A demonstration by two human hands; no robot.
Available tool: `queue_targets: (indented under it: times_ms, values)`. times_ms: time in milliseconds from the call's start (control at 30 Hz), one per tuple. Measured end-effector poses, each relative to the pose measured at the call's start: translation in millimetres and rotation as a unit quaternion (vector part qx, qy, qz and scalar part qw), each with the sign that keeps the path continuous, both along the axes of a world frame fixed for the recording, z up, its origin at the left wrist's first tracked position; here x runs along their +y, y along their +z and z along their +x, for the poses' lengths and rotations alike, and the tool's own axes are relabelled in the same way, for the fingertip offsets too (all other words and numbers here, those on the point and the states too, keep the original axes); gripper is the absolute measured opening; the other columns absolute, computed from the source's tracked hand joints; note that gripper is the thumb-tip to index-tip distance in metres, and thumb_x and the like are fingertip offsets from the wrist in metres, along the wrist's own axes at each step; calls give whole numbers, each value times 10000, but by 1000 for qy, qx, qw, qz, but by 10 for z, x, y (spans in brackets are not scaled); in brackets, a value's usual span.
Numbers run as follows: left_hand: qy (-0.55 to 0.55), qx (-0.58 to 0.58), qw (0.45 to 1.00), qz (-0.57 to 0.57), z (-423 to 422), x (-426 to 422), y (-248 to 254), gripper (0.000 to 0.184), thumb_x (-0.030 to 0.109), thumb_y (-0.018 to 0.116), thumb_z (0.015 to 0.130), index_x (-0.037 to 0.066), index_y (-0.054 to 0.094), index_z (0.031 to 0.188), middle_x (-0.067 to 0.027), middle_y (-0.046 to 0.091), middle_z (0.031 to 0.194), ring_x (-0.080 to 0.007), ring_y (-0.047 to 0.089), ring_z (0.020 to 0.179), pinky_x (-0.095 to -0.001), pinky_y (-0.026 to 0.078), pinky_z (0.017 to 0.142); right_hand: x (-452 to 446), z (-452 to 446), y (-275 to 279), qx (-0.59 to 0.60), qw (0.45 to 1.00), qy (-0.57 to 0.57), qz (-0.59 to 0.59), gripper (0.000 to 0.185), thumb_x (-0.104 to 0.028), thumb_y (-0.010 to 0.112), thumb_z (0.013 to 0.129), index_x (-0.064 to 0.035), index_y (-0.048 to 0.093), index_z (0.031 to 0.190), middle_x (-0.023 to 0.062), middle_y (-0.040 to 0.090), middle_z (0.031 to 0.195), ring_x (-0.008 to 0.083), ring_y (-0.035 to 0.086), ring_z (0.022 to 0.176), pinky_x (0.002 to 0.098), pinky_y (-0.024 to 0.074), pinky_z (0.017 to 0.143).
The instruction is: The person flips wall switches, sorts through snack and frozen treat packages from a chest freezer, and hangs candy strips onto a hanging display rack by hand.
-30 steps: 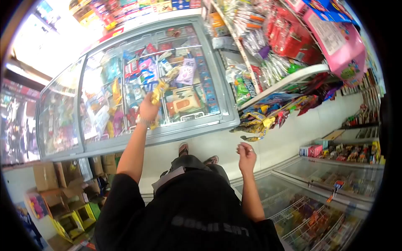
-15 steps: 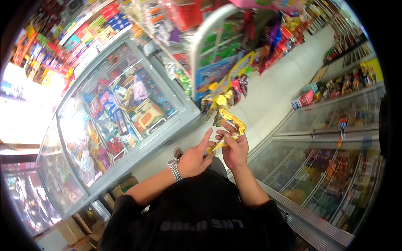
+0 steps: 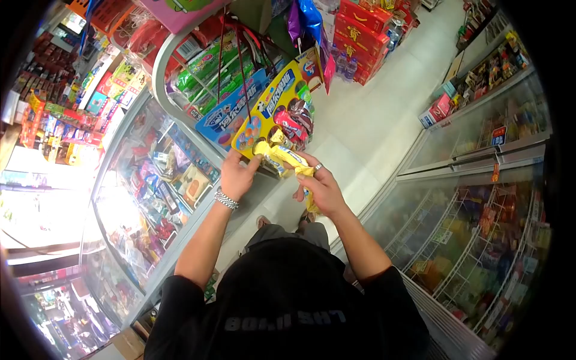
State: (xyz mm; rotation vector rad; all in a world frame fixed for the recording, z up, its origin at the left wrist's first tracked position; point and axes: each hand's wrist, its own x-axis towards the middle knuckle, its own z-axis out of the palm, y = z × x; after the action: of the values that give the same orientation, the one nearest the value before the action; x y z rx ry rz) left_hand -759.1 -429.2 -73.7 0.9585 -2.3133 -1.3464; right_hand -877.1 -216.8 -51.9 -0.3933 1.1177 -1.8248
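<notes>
My right hand (image 3: 321, 189), with a ring on it, is closed around a yellow wrapped strip (image 3: 306, 183). The strip's upper end lies against other yellow packets (image 3: 270, 155) at the lower part of a hanging display. My left hand (image 3: 239, 173), with a metal watch at the wrist, is at the lower left edge of a yellow display card (image 3: 267, 108). Its thumb and fingers close on that edge, beside the yellow packets. Red and brown packets (image 3: 294, 123) hang just above. A blue card (image 3: 231, 114) is next to the yellow one.
A glass-topped freezer (image 3: 174, 174) stands on the left. Another glass-lidded freezer (image 3: 444, 234) with wire baskets is on the right. A curved white rack frame (image 3: 161, 78) rises at the upper left. Red boxes (image 3: 360, 39) are stacked on the floor farther up the aisle.
The view has moved closer to the hanging display. My left hand has gone from beside my right hand to the card's edge. My right hand has carried the yellow strip up to the packets.
</notes>
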Motion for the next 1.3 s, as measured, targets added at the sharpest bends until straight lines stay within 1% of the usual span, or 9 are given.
queue_targets:
  times_ms: [167, 300, 500, 600, 700, 867, 1033, 1167, 1300]
  values:
    - [7, 37, 998, -55, -117, 362, 60, 333, 184, 689, 862, 32, 663, 1157, -154, 681, 1084, -278, 677, 985, -371, 519, 827, -99, -328, -165, 53, 988, 108, 99, 498, -200, 589, 967, -135, 464, 1445, 6, 562, 855, 72, 531, 551, 250, 511, 587]
    - [-50, 70, 991, -105, -111, 501, 187, 311, 85, 686, 803, 25, 699, 1108, -204, 544, 1331, -313, 649, 1057, -373, 523, 863, -148, -607, -165, 87, 971, 166, 145, 484, -174, 585, 960, -102, 474, 1425, 26, 617, 937, 68, 545, 590, 261, 523, 578]
    - [-185, 70, 917, -345, -169, 214, 303, 343, -25, 617, 726, 2, 719, 1052, -228, 361, 1517, -376, 518, 1260, -416, 447, 1030, -582, -852, -227, 560, 797, 190, 121, 484, -257, 706, 879, 21, 539, 1239, 179, 678, 985, 277, 690, 849, 382, 530, 749]
    - [-197, 73, 962, -174, -243, 155, 385, 497, 21, 599, 772, 31, 592, 1269, -224, 422, 1472, -395, 510, 1242, -436, 444, 1015, -723, -848, 157, 559, 749, 223, 276, 537, -304, 767, 822, 48, 541, 1158, 248, 670, 1022, 356, 664, 1022, 406, 506, 856]
    - [-221, -12, 945, -241, -291, -32, -28, 551, 49, 596, 805, 63, 520, 1351, -242, 518, 1336, -419, 532, 1155, -454, 498, 911, -724, -937, 169, 507, 780, 287, 229, 680, -352, 801, 773, 59, 494, 1220, 278, 658, 1094, 369, 646, 1077, 416, 501, 888]
    - [-160, -120, 926, -319, -318, 102, 359, 354, 59, 618, 771, 30, 625, 1123, -152, 648, 1000, -392, 623, 903, -451, 537, 781, -289, -1195, -161, 400, 808, 375, 214, 647, -290, 854, 722, 1, 531, 1201, 154, 673, 1055, 245, 646, 965, 358, 503, 861]
    - [-84, -118, 924, -355, -199, 140, 350, 248, 99, 601, 801, -7, 639, 1022, -160, 619, 1005, -355, 621, 902, -457, 521, 801, 95, -1202, -577, 390, 865, 300, 93, 447, -128, 816, 797, -43, 566, 1157, 35, 641, 950, 86, 579, 805, 235, 468, 726]
    - [-15, -161, 898, -410, -182, 137, 353, 197, 98, 559, 824, -2, 674, 948, -142, 618, 1000, -343, 625, 921, -448, 516, 824, 59, -983, -355, 135, 958, 228, 110, 253, -123, 666, 931, -28, 564, 1143, 48, 644, 927, 108, 629, 765, 272, 532, 637]
    - [-59, -270, 826, -491, -147, 71, 346, 291, 104, 574, 810, -17, 682, 1052, -124, 617, 1100, -328, 611, 1020, -495, 445, 955, -239, -784, -272, 108, 968, 210, 79, 227, -147, 594, 982, -18, 557, 1164, 49, 640, 874, 102, 624, 695, 268, 532, 569]
